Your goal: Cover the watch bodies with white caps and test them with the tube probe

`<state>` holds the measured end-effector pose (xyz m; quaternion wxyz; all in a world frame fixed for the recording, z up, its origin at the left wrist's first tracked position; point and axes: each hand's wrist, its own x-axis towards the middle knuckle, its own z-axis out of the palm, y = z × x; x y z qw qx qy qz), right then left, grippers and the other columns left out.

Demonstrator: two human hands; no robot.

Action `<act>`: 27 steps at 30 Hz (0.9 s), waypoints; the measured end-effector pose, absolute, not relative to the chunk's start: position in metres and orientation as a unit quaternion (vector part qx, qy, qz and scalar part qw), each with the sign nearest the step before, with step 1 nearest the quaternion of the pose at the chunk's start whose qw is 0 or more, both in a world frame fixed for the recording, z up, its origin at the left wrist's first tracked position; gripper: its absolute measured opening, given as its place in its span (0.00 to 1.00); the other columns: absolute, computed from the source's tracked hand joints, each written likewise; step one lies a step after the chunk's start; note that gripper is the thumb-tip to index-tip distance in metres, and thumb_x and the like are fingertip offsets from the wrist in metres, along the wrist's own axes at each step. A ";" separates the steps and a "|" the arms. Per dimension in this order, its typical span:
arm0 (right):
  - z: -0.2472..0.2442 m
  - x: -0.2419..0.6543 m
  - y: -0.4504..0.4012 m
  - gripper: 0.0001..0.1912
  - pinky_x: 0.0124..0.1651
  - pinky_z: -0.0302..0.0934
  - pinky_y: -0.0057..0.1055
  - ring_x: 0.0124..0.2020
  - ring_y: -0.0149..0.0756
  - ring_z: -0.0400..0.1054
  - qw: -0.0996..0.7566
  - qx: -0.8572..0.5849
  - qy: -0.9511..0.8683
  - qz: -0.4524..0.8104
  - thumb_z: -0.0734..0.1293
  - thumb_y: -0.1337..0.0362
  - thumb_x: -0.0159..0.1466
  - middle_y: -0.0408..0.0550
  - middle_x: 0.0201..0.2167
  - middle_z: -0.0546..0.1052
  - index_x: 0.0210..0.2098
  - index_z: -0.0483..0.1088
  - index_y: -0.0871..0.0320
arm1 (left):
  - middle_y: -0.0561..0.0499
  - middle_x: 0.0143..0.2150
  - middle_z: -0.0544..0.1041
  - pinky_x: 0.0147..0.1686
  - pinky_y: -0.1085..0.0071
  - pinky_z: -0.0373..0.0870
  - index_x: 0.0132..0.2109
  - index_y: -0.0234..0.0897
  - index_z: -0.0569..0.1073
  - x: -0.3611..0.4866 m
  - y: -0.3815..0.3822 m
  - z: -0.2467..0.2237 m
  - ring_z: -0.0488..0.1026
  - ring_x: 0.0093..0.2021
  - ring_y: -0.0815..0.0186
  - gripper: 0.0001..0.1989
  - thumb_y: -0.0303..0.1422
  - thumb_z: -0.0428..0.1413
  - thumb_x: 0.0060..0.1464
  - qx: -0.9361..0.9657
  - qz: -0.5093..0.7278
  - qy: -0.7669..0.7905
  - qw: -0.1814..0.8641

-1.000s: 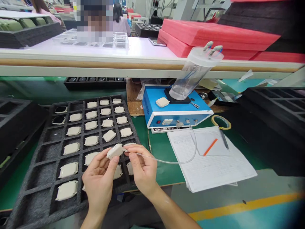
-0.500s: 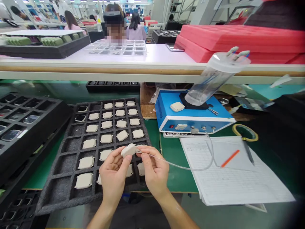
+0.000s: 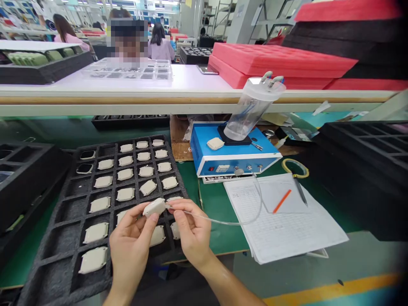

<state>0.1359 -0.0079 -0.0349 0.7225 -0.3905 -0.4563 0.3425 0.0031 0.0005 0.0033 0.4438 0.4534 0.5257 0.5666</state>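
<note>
My left hand (image 3: pixel 132 240) pinches a case (image 3: pixel 154 207) over the tray (image 3: pixel 76 187); my right hand (image 3: pixel 194 236) grips the tube (image 3: pixel 223 222) beside it. Right of the tray, the green bench (image 3: pixel 219 202) carries a blue box (image 3: pixel 229 162) and papers (image 3: pixel 287 229); beyond the tray, a white shelf (image 3: pixel 191 74).

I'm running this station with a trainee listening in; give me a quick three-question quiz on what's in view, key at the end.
1. Multiple choice. What does the left hand hold? A) a pen; B) a cream case; C) a phone.
2. Fill in the colour. The clear tube leads from the right hand to the front of the ____ box.
3. True or false? A second cream case rests on top of that box.

Key: 1. B. 2. blue. 3. true.
</note>
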 end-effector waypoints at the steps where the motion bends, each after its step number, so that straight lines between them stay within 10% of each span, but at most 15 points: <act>1: -0.035 0.136 -0.009 0.08 0.50 0.78 0.35 0.48 0.38 0.79 0.726 -0.389 -0.453 0.341 0.67 0.66 0.73 0.49 0.44 0.82 0.45 0.79 0.51 | 0.44 0.45 0.87 0.46 0.67 0.83 0.48 0.37 0.80 -0.005 0.009 0.010 0.86 0.44 0.57 0.19 0.41 0.70 0.53 0.491 0.547 0.525 0.428; 6: -0.037 0.136 -0.014 0.07 0.50 0.79 0.34 0.47 0.37 0.81 0.715 -0.421 -0.435 0.350 0.69 0.64 0.72 0.49 0.44 0.83 0.43 0.81 0.52 | 0.45 0.50 0.83 0.51 0.65 0.77 0.58 0.37 0.76 -0.057 0.120 0.050 0.81 0.50 0.57 0.20 0.32 0.60 0.59 0.665 0.370 0.633 0.144; 13: -0.031 0.132 -0.017 0.07 0.43 0.82 0.33 0.38 0.39 0.84 0.711 -0.443 -0.427 0.340 0.71 0.61 0.70 0.50 0.40 0.85 0.40 0.81 0.55 | 0.44 0.50 0.81 0.54 0.52 0.75 0.54 0.34 0.77 -0.107 0.266 0.039 0.79 0.50 0.56 0.13 0.37 0.60 0.67 0.620 0.243 0.740 0.093; 27: -0.029 0.134 -0.022 0.07 0.42 0.82 0.34 0.39 0.40 0.84 0.695 -0.467 -0.417 0.353 0.72 0.60 0.69 0.51 0.43 0.84 0.40 0.82 0.56 | 0.46 0.57 0.84 0.61 0.56 0.68 0.62 0.47 0.80 -0.193 0.204 0.052 0.78 0.60 0.46 0.26 0.35 0.59 0.55 0.742 -0.021 0.670 0.003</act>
